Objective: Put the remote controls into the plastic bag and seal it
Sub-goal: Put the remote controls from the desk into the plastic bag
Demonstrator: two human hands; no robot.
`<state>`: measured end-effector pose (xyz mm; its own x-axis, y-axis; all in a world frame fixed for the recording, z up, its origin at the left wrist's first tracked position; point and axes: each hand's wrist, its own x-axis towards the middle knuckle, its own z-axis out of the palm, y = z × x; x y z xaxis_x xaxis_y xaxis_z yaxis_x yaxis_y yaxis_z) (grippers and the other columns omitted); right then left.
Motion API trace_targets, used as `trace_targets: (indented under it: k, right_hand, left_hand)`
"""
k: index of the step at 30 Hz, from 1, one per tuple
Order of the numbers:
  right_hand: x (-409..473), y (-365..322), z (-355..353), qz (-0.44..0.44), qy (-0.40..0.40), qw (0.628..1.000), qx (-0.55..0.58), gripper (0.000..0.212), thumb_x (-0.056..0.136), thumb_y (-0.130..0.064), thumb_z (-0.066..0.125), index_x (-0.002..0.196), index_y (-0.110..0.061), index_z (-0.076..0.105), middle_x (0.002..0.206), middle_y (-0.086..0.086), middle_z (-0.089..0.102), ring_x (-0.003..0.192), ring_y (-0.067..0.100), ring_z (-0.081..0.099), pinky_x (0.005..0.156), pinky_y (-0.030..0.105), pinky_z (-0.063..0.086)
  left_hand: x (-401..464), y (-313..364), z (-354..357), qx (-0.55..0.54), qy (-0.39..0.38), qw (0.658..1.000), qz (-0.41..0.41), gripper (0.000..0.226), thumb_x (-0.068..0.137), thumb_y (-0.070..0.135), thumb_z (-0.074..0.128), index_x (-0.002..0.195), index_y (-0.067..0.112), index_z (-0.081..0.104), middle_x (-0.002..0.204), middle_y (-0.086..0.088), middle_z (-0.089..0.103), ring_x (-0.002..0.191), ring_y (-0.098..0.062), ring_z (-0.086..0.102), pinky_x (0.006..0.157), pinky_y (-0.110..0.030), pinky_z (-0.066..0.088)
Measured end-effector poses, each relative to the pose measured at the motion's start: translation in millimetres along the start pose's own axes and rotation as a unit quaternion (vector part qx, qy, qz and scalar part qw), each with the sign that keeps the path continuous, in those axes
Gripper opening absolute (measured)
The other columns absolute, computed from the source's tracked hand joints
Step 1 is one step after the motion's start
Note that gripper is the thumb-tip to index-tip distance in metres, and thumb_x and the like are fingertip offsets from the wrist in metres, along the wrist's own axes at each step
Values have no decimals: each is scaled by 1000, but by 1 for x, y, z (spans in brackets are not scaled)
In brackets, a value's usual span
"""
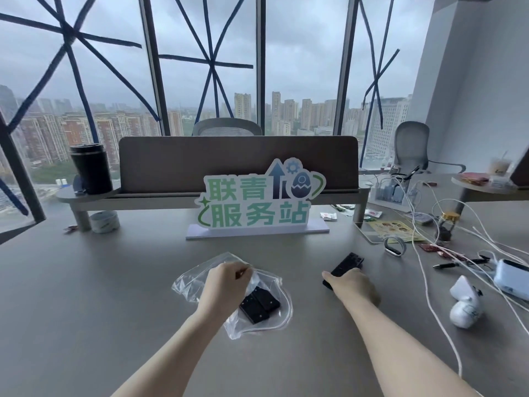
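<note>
The left hand (226, 285) is pinching the top edge of the bag (257, 293), with fingers and thumb closed on the thin plastic. It holds that edge up a little, so the bag's mouth seems to gape toward the right. The right hand (353, 285) lies on a black remote (345, 266) on the desk (114, 282). Its fingers curl over the near end of the remote, but I cannot tell if they have a firm grip on it. The two hands are well apart.

Two black remotes (259, 305) are already inside the bag, lying side by side and touching. The bag rests flat on the desk, just in front of a green and white sign (257, 202). The bag's strip looks open, so it is not sealed.

The step now seems to be picking up the last remote. To do it well, the right hand should take it by its long sides and lift it flat. The left hand should keep the mouth of the bag wide and high. Then the remote can slide in, narrow end first, next to the other two.

Off to the right lie white cables (423, 253) and a ring of tape (395, 246). The hand should keep clear of them.
</note>
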<state>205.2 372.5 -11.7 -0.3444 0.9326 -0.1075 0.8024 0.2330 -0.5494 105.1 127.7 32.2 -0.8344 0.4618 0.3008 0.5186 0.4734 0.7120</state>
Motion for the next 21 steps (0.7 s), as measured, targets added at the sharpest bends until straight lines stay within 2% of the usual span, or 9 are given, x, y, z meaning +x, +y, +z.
trace_targets:
  k: [3, 5, 7, 8, 11, 13, 15, 18, 21]
  right_hand:
    - [5, -1, 2, -8, -31, 999, -14, 30, 80, -42, 64, 94, -16, 66, 103, 9, 71, 98, 30, 68, 72, 29, 45]
    - [11, 2, -1, -18, -86, 996, 33, 19, 80, -30, 60, 84, -12, 61, 82, 10, 69, 69, 25, 68, 60, 26, 46]
    - [7, 5, -12, -38, -151, 973, 173, 19, 88, -26, 57, 80, -9, 58, 59, 8, 62, 33, 16, 50, 40, 18, 33]
    - [1, 8, -20, -49, -173, 952, 246, 21, 92, -25, 55, 79, -9, 57, 54, 8, 57, 27, 13, 40, 35, 16, 25]
    - [-29, 20, -53, -119, -273, 890, 346, 26, 94, -23, 51, 70, -14, 50, 47, 5, 43, 32, 12, 23, 38, 20, 14]
    - [-50, 27, -74, -148, -354, 868, 315, 30, 90, -28, 53, 63, -19, 44, 45, 2, 32, 36, 12, 16, 39, 21, 13]
    - [-66, 28, -82, -155, -410, 867, 238, 28, 80, -36, 55, 58, -23, 44, 45, -1, 28, 38, 12, 15, 38, 22, 13]
    - [-93, 16, -67, -180, -436, 864, 174, 29, 85, -43, 58, 63, -24, 55, 49, -3, 35, 40, 11, 19, 39, 21, 15]
    - [-120, -4, -38, -226, -432, 851, 197, 27, 98, -40, 53, 85, -19, 64, 62, -1, 61, 41, 11, 33, 38, 21, 21]
  left_hand:
    - [2, -4, -3, -15, 0, 1000, -18, 18, 87, 23, 58, 76, 21, 72, 59, 10, 64, 52, -6, 54, 49, -19, 39]
    - [2, -6, -3, -20, 4, 999, -26, 17, 86, 22, 59, 77, 22, 73, 61, 10, 67, 53, -6, 56, 51, -18, 40]
    - [4, -8, -1, -24, 9, 999, -36, 17, 86, 23, 59, 77, 21, 74, 64, 5, 70, 54, -9, 57, 54, -24, 43]
    - [3, -9, 0, -27, 14, 999, -41, 17, 86, 23, 59, 77, 21, 74, 64, 4, 70, 54, -9, 57, 55, -26, 44]
    - [3, -10, 2, -50, 29, 997, -52, 19, 85, 25, 61, 71, 19, 73, 59, 3, 67, 51, -10, 53, 54, -29, 43]
    - [3, -10, 3, -66, 34, 996, -55, 22, 84, 25, 61, 68, 14, 71, 60, -3, 68, 50, -14, 52, 55, -34, 47]
    - [2, -8, 4, -76, 39, 995, -55, 23, 84, 25, 62, 67, 12, 70, 63, -7, 69, 53, -17, 53, 57, -35, 48]
    - [-2, -3, 6, -86, 36, 994, -50, 21, 84, 27, 61, 71, 15, 72, 65, -2, 70, 62, -17, 60, 59, -31, 46]
    - [-9, 0, 5, -76, 32, 996, -34, 19, 84, 27, 60, 72, 18, 73, 66, 3, 70, 64, -13, 61, 55, -24, 42]
